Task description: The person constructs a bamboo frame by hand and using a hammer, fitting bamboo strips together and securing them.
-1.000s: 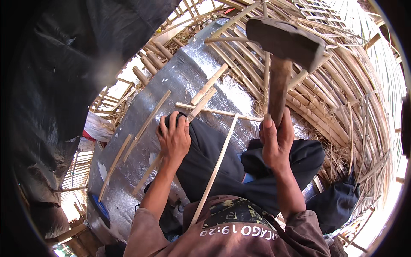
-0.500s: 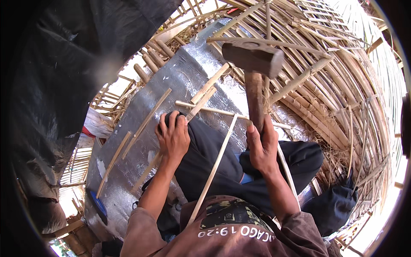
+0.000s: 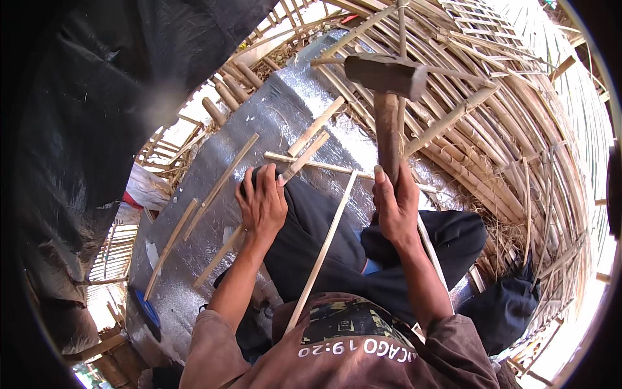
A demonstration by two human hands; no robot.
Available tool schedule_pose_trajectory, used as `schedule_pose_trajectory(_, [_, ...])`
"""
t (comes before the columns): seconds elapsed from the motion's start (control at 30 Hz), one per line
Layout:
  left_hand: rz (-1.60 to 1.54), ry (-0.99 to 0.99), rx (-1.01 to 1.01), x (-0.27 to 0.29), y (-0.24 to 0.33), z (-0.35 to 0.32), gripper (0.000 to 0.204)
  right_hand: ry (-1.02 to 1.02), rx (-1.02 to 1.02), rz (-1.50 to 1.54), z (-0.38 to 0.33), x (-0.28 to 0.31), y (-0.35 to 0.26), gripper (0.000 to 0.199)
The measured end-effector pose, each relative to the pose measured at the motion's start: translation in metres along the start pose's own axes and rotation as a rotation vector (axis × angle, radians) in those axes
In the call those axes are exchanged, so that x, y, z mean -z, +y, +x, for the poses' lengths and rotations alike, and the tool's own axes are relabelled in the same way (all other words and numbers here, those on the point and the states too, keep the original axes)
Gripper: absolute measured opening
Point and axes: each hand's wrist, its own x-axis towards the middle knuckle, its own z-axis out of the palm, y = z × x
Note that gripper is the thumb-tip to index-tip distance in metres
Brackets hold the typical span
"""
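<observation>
Gripping hammer, your right hand clenches handle; left hand on knee, grasp unclear; stray swing could bruise it; strips near left edge of silver sheet.

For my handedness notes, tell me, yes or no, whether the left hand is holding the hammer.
No, the right hand grips the hammer by its handle, while the left hand is apart from it.

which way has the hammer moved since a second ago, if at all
Yes, the hammer has moved left: its handle stood right of the upright bamboo pole and now stands left of it.
</observation>
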Motion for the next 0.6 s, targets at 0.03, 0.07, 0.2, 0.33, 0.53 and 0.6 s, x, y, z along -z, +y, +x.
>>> schedule_pose_trajectory(0.03, [-0.003, 0.011, 0.006, 0.000, -0.001, 0.000, 0.036, 0.015, 0.034, 0.026, -0.008, 0.000, 0.004, 0.029])
schedule_pose_trajectory(0.07, [-0.009, 0.022, -0.003, -0.001, 0.001, 0.003, 0.036, 0.024, 0.089, -0.001, -0.018, -0.001, 0.022, 0.027])
schedule_pose_trajectory(0.2, [-0.004, 0.012, -0.009, 0.002, 0.005, -0.001, 0.035, -0.304, -0.287, -0.641, -0.024, 0.009, 0.083, 0.033])
schedule_pose_trajectory(0.33, [0.012, 0.014, 0.010, -0.001, -0.005, -0.004, 0.029, -0.252, -0.211, -0.589, -0.047, 0.006, 0.092, 0.037])
schedule_pose_trajectory(0.53, [0.025, -0.037, 0.017, 0.003, 0.002, 0.000, 0.025, -0.028, -0.009, -0.203, -0.023, 0.006, -0.013, 0.028])
schedule_pose_trajectory(0.6, [0.015, -0.041, 0.010, 0.002, 0.001, -0.001, 0.026, 0.006, 0.152, -0.106, -0.022, 0.001, -0.008, 0.024])
